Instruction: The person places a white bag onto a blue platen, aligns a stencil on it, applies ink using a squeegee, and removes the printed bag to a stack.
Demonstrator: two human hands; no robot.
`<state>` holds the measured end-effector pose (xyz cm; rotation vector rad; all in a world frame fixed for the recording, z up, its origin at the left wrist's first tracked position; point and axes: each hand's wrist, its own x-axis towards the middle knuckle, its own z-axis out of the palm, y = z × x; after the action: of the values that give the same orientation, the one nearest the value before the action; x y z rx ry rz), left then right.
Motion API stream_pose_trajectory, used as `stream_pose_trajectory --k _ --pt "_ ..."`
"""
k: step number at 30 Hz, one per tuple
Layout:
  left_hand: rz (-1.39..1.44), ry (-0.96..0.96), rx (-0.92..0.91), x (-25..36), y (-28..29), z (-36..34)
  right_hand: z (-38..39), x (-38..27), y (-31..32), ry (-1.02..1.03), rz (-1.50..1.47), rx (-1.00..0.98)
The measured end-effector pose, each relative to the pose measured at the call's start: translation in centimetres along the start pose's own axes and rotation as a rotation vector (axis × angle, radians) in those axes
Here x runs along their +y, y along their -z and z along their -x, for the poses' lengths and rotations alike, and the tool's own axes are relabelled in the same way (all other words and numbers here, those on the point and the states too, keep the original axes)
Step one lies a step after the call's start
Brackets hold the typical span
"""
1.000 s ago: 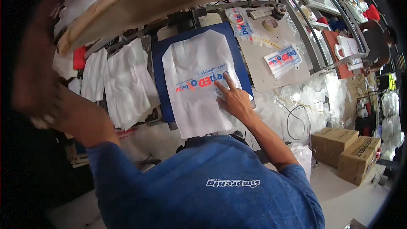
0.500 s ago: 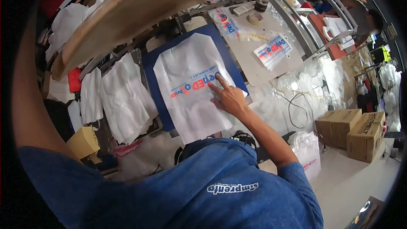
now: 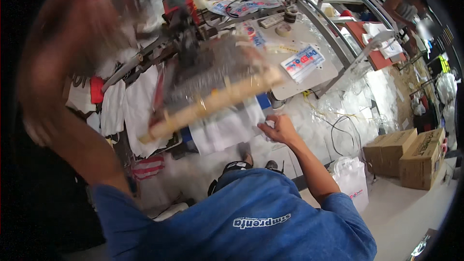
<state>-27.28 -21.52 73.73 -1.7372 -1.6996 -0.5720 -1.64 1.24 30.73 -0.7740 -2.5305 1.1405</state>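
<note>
My right hand (image 3: 279,129) is closed in a pinch at the near right edge of a white fabric bag (image 3: 227,128). The bag lies on a blue board (image 3: 263,100), and its far part is hidden. Over it hangs a wood-edged screen printing frame (image 3: 212,101), tilted and smeared by motion, with dark mesh. My left arm (image 3: 65,63) bends up at the far left beside the frame. Its hand is too blurred to make out, so its grip cannot be told.
Plain white bags (image 3: 140,111) hang left of the board. A pale platen (image 3: 309,79) at the right carries a printed bag (image 3: 303,63) and a tape roll (image 3: 283,30). Cardboard boxes (image 3: 423,157) and a white bag (image 3: 349,181) stand on the floor. Another person (image 3: 406,9) is at far right.
The raised frame has swung down over the bag, covering its print. My right hand has gone from lying on the print to pinching the bag's near edge. My left arm has shifted.
</note>
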Motion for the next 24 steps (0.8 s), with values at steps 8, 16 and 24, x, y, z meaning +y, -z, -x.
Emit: stream_pose_trajectory --k 8,16,24 --pt "0.276 0.363 -0.153 17.0 -26.6 20.1 3.3 -0.1 3.4 0.01 -0.424 0.046" --pt "0.543 0.655 -0.01 15.3 -27.9 21.8 -0.9 -11.5 1.0 0.621 -0.479 0.471" --pt "1.121 1.073 0.308 7.9 -28.7 24.5 -1.8 -11.0 -5.1 0.69 0.11 0.147"
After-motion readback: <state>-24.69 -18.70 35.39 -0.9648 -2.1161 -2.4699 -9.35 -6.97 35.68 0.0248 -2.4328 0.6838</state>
